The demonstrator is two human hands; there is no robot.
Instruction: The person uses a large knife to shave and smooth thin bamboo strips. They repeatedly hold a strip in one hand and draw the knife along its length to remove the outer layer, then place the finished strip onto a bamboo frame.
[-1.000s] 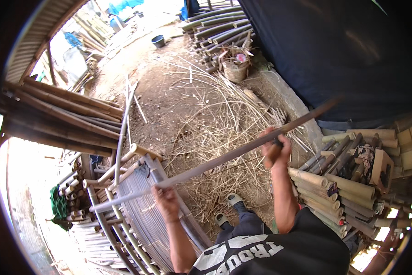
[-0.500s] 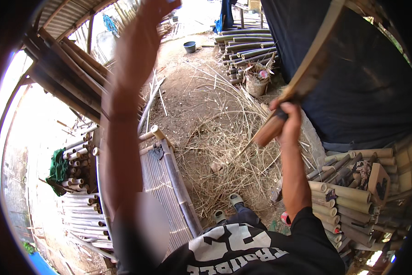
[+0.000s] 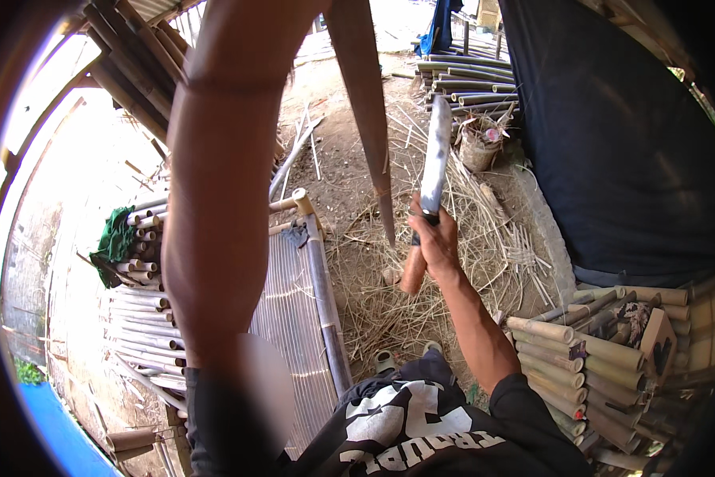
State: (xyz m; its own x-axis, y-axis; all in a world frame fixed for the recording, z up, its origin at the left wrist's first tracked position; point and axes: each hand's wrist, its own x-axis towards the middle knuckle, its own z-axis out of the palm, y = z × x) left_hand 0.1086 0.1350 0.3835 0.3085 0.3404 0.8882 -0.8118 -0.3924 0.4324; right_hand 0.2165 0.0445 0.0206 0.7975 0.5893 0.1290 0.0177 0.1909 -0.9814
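**Knife raised beside a bamboo strip**

The right hand (image 3: 435, 238) wraps its fingers tight around the wooden handle of a long knife (image 3: 434, 163), blade pointing up. Just left hangs a bamboo strip (image 3: 365, 103). The left hand is out of view above; its fingers cannot be told. Split bamboo litters the ground (image 3: 453, 262).

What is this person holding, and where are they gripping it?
The right hand grips a long knife by its wooden handle, blade pointing up. The raised left arm reaches out of view, so its hold on the bamboo strip cannot be told.
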